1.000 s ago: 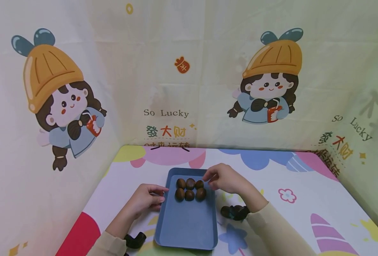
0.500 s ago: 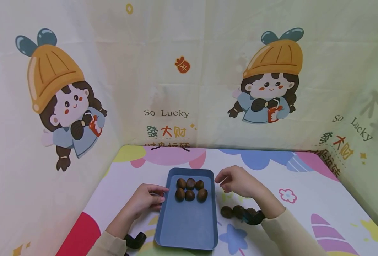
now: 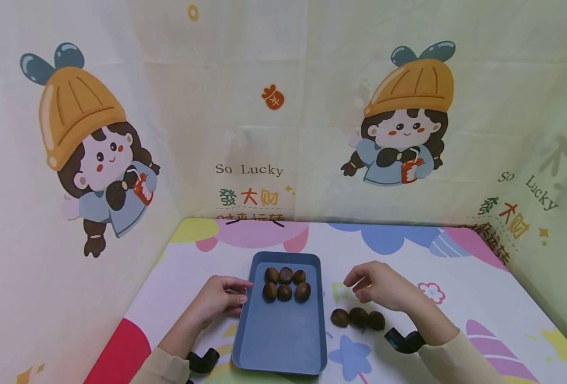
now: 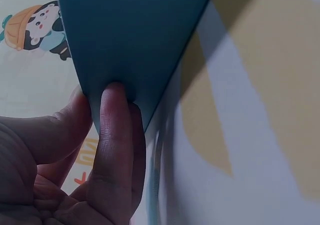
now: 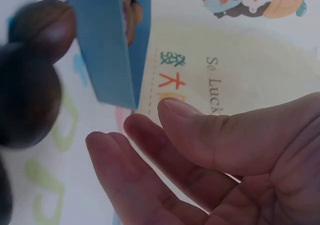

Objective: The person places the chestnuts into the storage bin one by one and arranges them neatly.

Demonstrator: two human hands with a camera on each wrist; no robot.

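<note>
In the head view a blue-grey rectangular tray (image 3: 278,341) lies on the table, with chestnuts (image 3: 285,293) in two rows of three at its far end. My left hand (image 3: 218,298) holds the tray's left side. The left wrist view has the fingers (image 4: 115,130) against the outer wall and the thumb at the rim. My right hand (image 3: 384,285) hovers right of the tray, its fingers loosely bent and nothing between them. Just below it in the head view, three more chestnuts (image 3: 358,318) lie in a row on the tabletop. Two of these loom dark and blurred in the right wrist view.
A white tablecloth (image 3: 293,240) with colourful prints covers the table. Cream fabric walls (image 3: 322,160) with cartoon figures stand behind and at both sides. Black wrist devices (image 3: 405,341) sit under both wrists, the right one near the loose chestnuts.
My right hand has drawn away from the tray's far right corner, moving right and toward me. The three loose chestnuts, partly covered before, now show fully. My left hand stays put.
</note>
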